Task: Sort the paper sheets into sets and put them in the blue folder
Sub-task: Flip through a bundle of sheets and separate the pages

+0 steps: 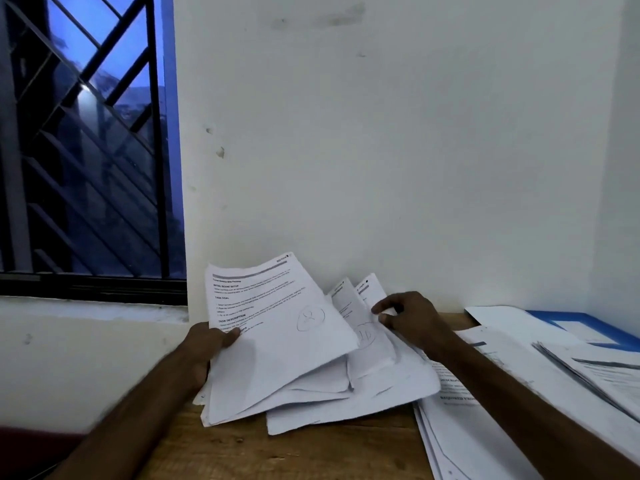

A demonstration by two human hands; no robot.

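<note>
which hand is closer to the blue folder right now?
Right. The right hand pinches a sheet in the fanned paper stack, with the blue folder farther to its right by the wall. The left hand grips the stack's left edge, on the far side.

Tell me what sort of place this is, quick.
Probably a desk corner in a home or small office: a wooden desk pushed against a plain white wall, a barred window on the left, and printed sheets with a blue folder spread over the desk.
</note>
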